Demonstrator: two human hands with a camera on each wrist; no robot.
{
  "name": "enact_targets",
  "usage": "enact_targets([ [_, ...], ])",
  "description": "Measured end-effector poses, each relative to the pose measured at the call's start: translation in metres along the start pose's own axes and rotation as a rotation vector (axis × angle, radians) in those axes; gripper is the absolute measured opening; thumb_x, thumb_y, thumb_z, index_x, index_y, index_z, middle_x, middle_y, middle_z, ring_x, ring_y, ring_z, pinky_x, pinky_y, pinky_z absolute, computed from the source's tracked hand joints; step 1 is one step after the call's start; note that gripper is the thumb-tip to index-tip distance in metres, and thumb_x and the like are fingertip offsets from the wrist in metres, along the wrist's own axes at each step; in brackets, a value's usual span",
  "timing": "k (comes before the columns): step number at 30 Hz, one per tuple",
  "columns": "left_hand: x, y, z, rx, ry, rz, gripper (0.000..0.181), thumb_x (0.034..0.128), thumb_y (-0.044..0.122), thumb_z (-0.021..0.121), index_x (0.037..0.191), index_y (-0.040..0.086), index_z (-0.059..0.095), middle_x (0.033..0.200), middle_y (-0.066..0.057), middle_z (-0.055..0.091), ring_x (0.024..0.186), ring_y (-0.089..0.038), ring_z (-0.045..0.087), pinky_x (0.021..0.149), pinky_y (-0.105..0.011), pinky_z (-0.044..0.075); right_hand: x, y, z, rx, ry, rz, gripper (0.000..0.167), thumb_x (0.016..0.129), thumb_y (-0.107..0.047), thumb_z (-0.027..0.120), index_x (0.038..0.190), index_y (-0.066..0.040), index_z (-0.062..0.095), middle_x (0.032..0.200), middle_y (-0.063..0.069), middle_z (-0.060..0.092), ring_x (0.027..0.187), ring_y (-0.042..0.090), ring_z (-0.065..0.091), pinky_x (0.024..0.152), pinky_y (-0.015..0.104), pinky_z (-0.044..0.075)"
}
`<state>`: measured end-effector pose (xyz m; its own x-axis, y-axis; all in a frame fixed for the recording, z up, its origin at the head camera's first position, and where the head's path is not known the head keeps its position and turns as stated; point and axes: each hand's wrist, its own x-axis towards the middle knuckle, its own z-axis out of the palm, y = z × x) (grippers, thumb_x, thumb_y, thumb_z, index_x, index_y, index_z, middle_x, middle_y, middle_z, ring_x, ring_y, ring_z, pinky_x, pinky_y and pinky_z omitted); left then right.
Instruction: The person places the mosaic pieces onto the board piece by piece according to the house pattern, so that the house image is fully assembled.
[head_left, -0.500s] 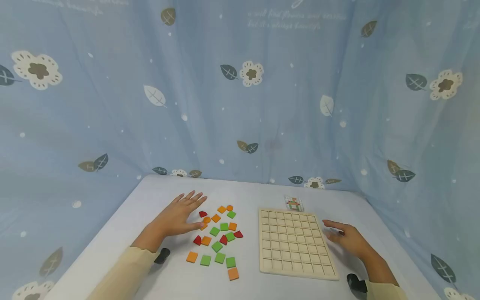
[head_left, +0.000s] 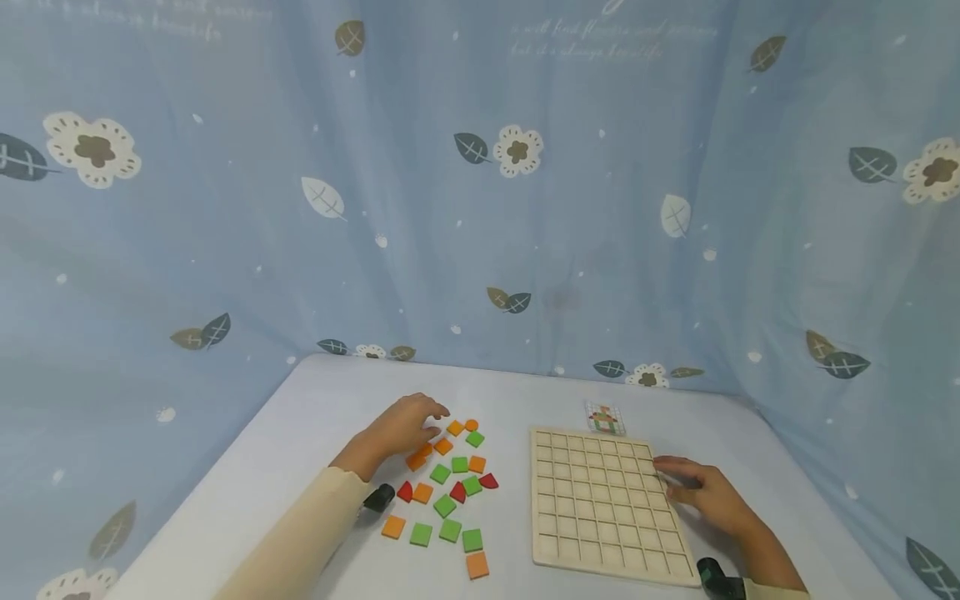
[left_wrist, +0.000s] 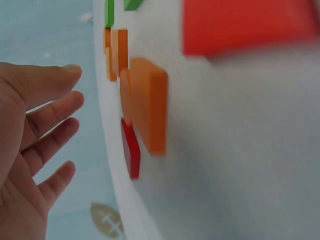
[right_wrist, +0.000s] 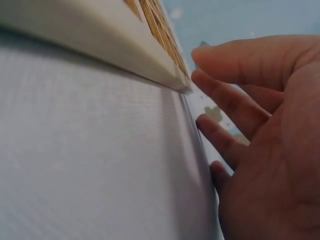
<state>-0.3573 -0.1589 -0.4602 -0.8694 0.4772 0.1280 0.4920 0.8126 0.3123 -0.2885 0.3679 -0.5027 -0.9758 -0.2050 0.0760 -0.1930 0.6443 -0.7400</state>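
My left hand [head_left: 401, 427] hovers by the far left of a scatter of flat pieces, fingers loosely bent and holding nothing. Below it lie an orange square [head_left: 416, 462] and an orange disc [head_left: 426, 449]. In the left wrist view, an orange square [left_wrist: 147, 105] and a red piece [left_wrist: 131, 150] stand apart from the fingertips. My right hand [head_left: 708, 496] is beside the right edge of a pale wooden grid board [head_left: 611, 504], its fingers extended. Whether its fingertips touch the edge I cannot tell; the right wrist view has the board's side [right_wrist: 100, 40] close to them.
Several green squares [head_left: 460, 464], orange squares [head_left: 477, 565] and red quarter-round pieces [head_left: 488, 481] lie left of the board. A small picture card [head_left: 604, 418] is behind the board. A blue patterned curtain [head_left: 480, 208] borders the white table [head_left: 517, 392].
My left hand has moved right over the far left pieces, and its fingers have bent from spread. The right hand has come slightly closer to the board's edge. The head view has shifted a little.
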Motion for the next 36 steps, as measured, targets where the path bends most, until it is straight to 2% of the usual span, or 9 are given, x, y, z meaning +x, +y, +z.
enact_targets([
  [6, 0.026, 0.005, 0.004, -0.083, -0.067, -0.021, 0.033, 0.0914, 0.02, 0.07, 0.124, 0.015, 0.067, 0.106, 0.004, 0.063, 0.095, -0.017, 0.055, 0.089, -0.039, 0.048, 0.003, 0.005, -0.002, 0.018, -0.037, -0.038, 0.051, 0.074, -0.016, 0.08, 0.122, -0.002, 0.067, 0.137, 0.022, 0.051, 0.134, 0.051, 0.029, 0.102, 0.069, 0.02],
  [14, 0.049, 0.007, 0.023, -0.174, -0.11, -0.014, 0.032, 0.0942, 0.013, 0.063, 0.126, 0.016, 0.066, 0.105, 0.004, 0.063, 0.09, -0.013, 0.056, 0.084, -0.035, 0.049, -0.004, 0.003, -0.004, -0.015, -0.107, -0.005, 0.06, 0.07, -0.018, 0.081, 0.125, 0.001, 0.064, 0.144, 0.023, 0.043, 0.137, 0.051, 0.019, 0.104, 0.069, 0.014],
  [20, 0.065, 0.006, 0.033, -0.188, -0.108, 0.04, 0.031, 0.0931, 0.002, 0.055, 0.119, 0.014, 0.069, 0.108, 0.003, 0.065, 0.097, -0.015, 0.058, 0.089, -0.035, 0.048, -0.004, 0.004, -0.005, -0.03, -0.099, 0.009, 0.061, 0.072, -0.02, 0.08, 0.127, 0.001, 0.062, 0.147, 0.022, 0.039, 0.139, 0.05, 0.016, 0.105, 0.069, 0.01],
  [24, 0.066, 0.008, 0.033, -0.183, -0.129, 0.042, 0.033, 0.0914, 0.0, 0.054, 0.117, 0.013, 0.07, 0.112, 0.002, 0.064, 0.103, -0.015, 0.057, 0.093, -0.036, 0.046, -0.004, 0.005, -0.004, -0.03, -0.096, 0.018, 0.063, 0.072, -0.02, 0.08, 0.128, 0.002, 0.062, 0.147, 0.022, 0.039, 0.139, 0.05, 0.016, 0.105, 0.069, 0.01],
  [27, 0.066, 0.011, 0.031, -0.189, -0.166, 0.021, 0.03, 0.0903, 0.001, 0.06, 0.116, 0.013, 0.07, 0.113, 0.002, 0.063, 0.104, -0.015, 0.056, 0.094, -0.036, 0.046, -0.004, 0.005, -0.003, -0.032, -0.092, 0.029, 0.063, 0.071, -0.019, 0.08, 0.128, 0.002, 0.062, 0.147, 0.022, 0.04, 0.139, 0.049, 0.017, 0.105, 0.068, 0.01],
  [31, 0.067, 0.014, 0.026, -0.175, -0.204, 0.005, 0.027, 0.089, 0.004, 0.067, 0.114, 0.014, 0.071, 0.111, 0.003, 0.063, 0.101, -0.014, 0.056, 0.093, -0.035, 0.046, -0.006, 0.003, -0.003, -0.029, -0.087, 0.038, 0.063, 0.07, -0.017, 0.081, 0.127, 0.002, 0.062, 0.147, 0.022, 0.04, 0.139, 0.049, 0.018, 0.105, 0.068, 0.011],
  [36, 0.071, 0.017, 0.02, -0.171, -0.236, -0.013, 0.021, 0.0898, 0.004, 0.068, 0.105, 0.017, 0.072, 0.106, 0.005, 0.063, 0.095, -0.016, 0.053, 0.09, -0.034, 0.047, -0.006, 0.001, -0.004, -0.023, -0.086, 0.026, 0.063, 0.07, -0.016, 0.08, 0.127, 0.003, 0.062, 0.146, 0.023, 0.04, 0.138, 0.05, 0.019, 0.104, 0.069, 0.013],
])
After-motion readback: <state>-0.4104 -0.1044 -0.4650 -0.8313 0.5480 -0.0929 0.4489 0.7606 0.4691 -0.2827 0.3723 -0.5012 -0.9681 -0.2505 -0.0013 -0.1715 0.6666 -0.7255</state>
